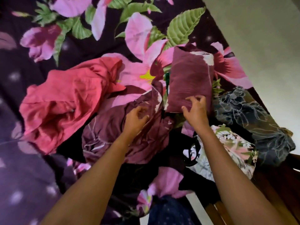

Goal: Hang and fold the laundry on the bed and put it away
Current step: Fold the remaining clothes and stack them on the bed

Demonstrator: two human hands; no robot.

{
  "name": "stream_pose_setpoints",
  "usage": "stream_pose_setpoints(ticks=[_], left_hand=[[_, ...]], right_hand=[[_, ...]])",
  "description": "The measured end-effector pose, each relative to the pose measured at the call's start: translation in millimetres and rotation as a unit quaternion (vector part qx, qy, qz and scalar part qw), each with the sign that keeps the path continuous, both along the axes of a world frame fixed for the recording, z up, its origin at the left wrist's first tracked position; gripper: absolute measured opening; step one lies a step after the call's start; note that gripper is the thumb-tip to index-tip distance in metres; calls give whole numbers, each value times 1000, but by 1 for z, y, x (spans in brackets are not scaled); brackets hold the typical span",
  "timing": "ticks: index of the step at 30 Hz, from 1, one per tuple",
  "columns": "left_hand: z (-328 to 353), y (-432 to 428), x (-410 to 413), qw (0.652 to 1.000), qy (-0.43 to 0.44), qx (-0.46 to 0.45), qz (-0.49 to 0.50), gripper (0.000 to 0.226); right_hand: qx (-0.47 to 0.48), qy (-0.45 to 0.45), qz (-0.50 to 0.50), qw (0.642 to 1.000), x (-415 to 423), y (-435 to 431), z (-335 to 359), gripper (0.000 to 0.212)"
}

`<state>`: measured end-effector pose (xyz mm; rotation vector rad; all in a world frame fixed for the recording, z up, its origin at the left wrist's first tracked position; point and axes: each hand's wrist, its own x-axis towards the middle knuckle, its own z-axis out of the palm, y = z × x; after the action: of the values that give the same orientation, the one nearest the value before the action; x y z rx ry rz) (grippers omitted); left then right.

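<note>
Well, the coral garment [65, 101] lies heaped left of the crumpled maroon garment [113, 135], which sits mid-pile on the bed [48, 51]. That maroon one looks light, limp and creased, and I'd judge a seam or shoulder edge the best hold. My left hand [135, 118] rests on its top with fingers curled; whether they pinch cloth I cannot tell. Just right of it, my right hand [195, 111] touches the near edge of the folded maroon piece [190, 75], thumb and fingers half apart, clamping nothing.
</note>
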<state>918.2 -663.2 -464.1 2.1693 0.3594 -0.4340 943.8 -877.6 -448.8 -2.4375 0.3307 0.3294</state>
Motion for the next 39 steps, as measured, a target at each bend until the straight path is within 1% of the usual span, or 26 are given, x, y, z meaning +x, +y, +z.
stream_pose_setpoints(ticks=[2, 3, 5, 7, 10, 11, 13, 14, 16, 17, 18, 19, 20, 21, 23, 24, 27, 28, 29, 30, 32, 34, 37, 39], left_hand=[[4, 25, -22, 999, 1, 32, 6, 29], [6, 38, -36, 999, 5, 50, 11, 29], [6, 60, -61, 996, 16, 89, 9, 29], [0, 76, -84, 993, 13, 120, -1, 27], [-10, 94, -115, 987, 19, 161, 15, 34], [-13, 97, -123, 986, 18, 166, 15, 37], [-21, 104, -139, 987, 39, 154, 34, 46], [-26, 107, -147, 987, 48, 148, 41, 51], [-38, 112, -163, 988, 55, 139, 27, 61], [-43, 113, -168, 988, 57, 141, 7, 66], [-48, 114, -173, 987, 60, 150, -13, 70], [-50, 114, -175, 984, 65, 162, -30, 74], [-51, 115, -176, 982, 68, 170, -38, 76], [-52, 115, -176, 982, 68, 173, -36, 77], [-47, 117, -176, 986, 60, 156, -10, 75], [-44, 118, -175, 989, 54, 138, 6, 74], [-23, 127, -169, 995, 13, 95, 13, 79], [-8, 130, -167, 997, -17, 78, 8, 79], [6, 132, -164, 997, -44, 66, 1, 77], [25, 136, -159, 995, -75, 63, -6, 74], [61, 143, -150, 990, -126, 60, -15, 64], [102, 152, -138, 983, -176, 38, -21, 60], [167, 167, -117, 970, -238, -26, 37, 47], [217, 177, -110, 954, -285, -53, 73, 45]], right_hand=[[32, 16, 47, 998, -12, 29, 4, 33], [46, 34, 88, 995, -20, 46, 4, 34], [63, 78, 187, 977, -39, 80, -2, 39], [61, 105, 271, 955, -58, 108, -10, 45], [13, 116, 378, 918, -87, 143, -22, 52], [-15, 106, 413, 905, -94, 150, -24, 52], [-68, 52, 474, 876, -111, 163, -31, 52], [-91, 36, 492, 865, -117, 165, -34, 57], [-143, 25, 512, 847, -127, 164, -48, 75], [-180, 33, 515, 837, -129, 163, -52, 80], [-208, 23, 519, 829, -131, 163, -55, 76], [-225, -24, 523, 822, -132, 163, -58, 59], [-240, -77, 522, 815, -133, 164, -62, 35], [-246, -104, 515, 814, -132, 165, -62, 23], [-215, -131, 500, 829, -130, 169, -63, 32], [-189, -128, 482, 846, -129, 171, -56, 32], [-81, -104, 404, 906, -125, 176, -28, 17], [-53, -100, 380, 918, -122, 179, -10, 17], [-37, -108, 363, 925, -120, 183, 7, 24], [-21, -129, 356, 925, -116, 188, 26, 30], [13, -173, 329, 928, -105, 203, 63, 30], [52, -211, 308, 926, -97, 221, 105, 34], [121, -271, 266, 917, -87, 250, 174, 33], [173, -308, 249, 902, -84, 266, 224, 28]])
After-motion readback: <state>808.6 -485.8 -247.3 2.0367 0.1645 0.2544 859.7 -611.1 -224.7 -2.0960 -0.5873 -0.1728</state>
